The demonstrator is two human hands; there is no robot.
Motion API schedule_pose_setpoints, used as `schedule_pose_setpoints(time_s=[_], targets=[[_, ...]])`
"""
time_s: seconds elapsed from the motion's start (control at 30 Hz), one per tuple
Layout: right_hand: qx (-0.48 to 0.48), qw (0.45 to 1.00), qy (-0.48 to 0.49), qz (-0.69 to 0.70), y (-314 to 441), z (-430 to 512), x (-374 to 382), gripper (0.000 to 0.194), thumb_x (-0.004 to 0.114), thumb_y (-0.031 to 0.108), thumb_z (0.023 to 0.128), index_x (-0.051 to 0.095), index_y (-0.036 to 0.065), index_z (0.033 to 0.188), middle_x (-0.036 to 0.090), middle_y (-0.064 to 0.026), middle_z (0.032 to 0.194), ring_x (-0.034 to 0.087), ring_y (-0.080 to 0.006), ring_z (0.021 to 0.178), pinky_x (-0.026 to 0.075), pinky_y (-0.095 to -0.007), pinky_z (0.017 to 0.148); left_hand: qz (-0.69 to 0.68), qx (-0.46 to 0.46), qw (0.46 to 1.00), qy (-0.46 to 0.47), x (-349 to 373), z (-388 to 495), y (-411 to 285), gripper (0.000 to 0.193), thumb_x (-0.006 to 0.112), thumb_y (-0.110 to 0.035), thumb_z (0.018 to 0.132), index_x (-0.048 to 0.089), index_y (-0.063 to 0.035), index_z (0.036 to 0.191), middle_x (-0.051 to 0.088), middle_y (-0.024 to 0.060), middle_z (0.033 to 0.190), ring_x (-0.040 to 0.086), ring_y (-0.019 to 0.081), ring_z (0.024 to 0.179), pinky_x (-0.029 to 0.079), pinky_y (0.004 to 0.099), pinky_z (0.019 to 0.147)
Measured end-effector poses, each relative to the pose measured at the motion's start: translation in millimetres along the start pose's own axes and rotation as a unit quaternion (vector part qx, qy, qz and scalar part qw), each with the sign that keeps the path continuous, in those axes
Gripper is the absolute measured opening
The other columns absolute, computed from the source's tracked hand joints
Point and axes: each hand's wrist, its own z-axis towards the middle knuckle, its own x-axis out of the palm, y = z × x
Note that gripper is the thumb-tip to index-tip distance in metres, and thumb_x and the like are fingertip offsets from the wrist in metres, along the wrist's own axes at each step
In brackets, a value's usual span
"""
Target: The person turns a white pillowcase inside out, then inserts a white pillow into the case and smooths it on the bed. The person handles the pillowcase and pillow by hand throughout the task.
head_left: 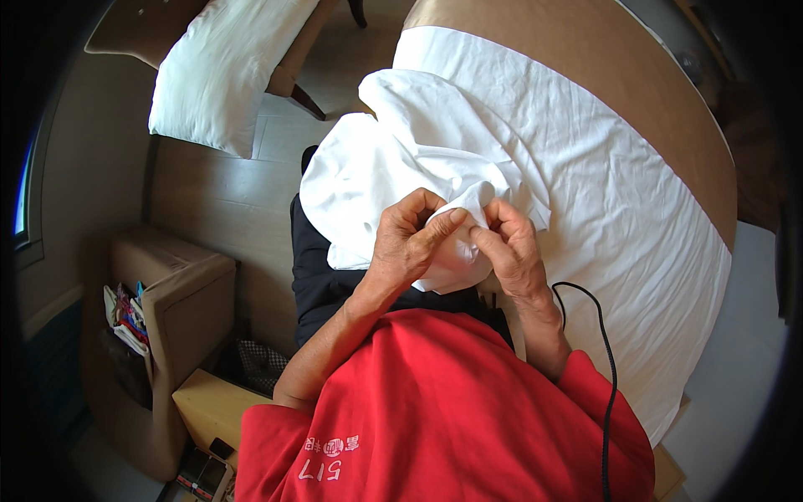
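Observation:
White cloth [376, 169] lies bunched over my lap and against the edge of the bed. My left hand [411, 235] pinches a fold of it between thumb and fingers. Close beside it, my right hand [511, 241] grips the same raised fold with thumb and forefinger. The two thumbs are almost touching at the fold. Whether anything small is held inside the fold cannot be seen.
A bed with a white sheet [602, 207] and brown band [583, 63] spans the right. A white pillow [216, 69] rests on a chair at upper left. A brown armchair [188, 301] holds folded cloths. A black cord [611, 376] hangs beside my right arm.

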Motion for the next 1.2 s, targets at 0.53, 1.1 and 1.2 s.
schedule_pose_setpoints(time_s=[0.53,1.1,1.2], targets=[[-0.043,0.993,-0.050,-0.099,-9.1,5.3,-1.6,0.008,0.060,0.003,0.083,0.053,0.004,0.080,0.051,0.0020,0.068,0.044,-0.0042,0.062,0.040,-0.0245,0.055,0.067,-0.054,0.996,0.024,-6.1,-5.0,2.2,0.013,0.065,-0.009,0.090,0.066,0.0037,0.094,0.066,0.0008,0.079,0.055,0.0050,0.071,0.045,0.0218,0.062],[-0.275,0.904,-0.086,-0.317,-9.7,-0.4,-0.5,0.016,0.063,-0.009,0.080,0.068,0.000,0.092,0.059,-0.0092,0.086,0.059,-0.0188,0.077,0.048,-0.0272,0.067,0.079,-0.018,0.997,-0.019,3.6,-2.2,6.4,0.017,0.067,-0.013,0.090,0.065,0.0038,0.087,0.059,-0.0021,0.070,0.049,0.0041,0.066,0.040,0.0224,0.056],[-0.279,0.905,-0.083,-0.311,-11.9,0.4,1.6,0.016,0.062,-0.008,0.081,0.067,0.000,0.094,0.060,-0.0103,0.084,0.061,-0.0205,0.072,0.048,-0.0274,0.066,0.082,-0.024,0.996,-0.017,4.2,-2.7,4.9,0.017,0.067,-0.013,0.090,0.065,0.0040,0.086,0.059,-0.0012,0.068,0.049,0.0044,0.065,0.041,0.0228,0.056]])
